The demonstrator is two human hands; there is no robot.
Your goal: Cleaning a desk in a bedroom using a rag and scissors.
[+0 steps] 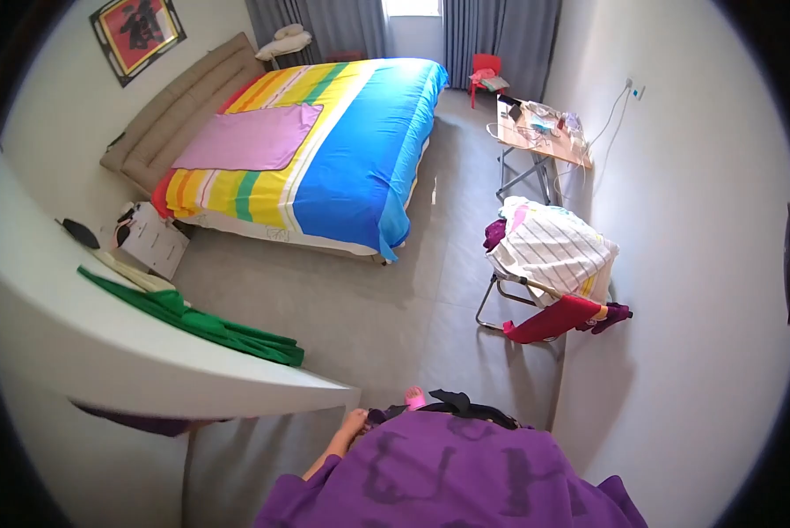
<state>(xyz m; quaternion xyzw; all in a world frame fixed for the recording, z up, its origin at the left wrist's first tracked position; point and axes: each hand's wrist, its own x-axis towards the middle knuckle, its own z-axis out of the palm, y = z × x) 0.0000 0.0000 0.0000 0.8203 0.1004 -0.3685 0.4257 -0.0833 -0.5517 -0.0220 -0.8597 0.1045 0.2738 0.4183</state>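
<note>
My left hand [354, 422] is at the lower middle, beside the front of my purple shirt. Its fingers look curled on the edge of a dark cloth [455, 402], which stretches across in front of me and is partly hidden by the shirt. What kind of cloth it is, I cannot tell. My right hand is out of sight behind the shirt. Just beyond the cloth, a pink slipper [415, 397] shows on the floor.
A bed [351, 158] with a striped cover stands ahead. On the right, a chair [492, 304] bears piled clothes, with a cluttered folding table [544, 145] behind it. Green cloth [193, 326] hangs over a white partition [263, 396] on the left, near a white cabinet [153, 242].
</note>
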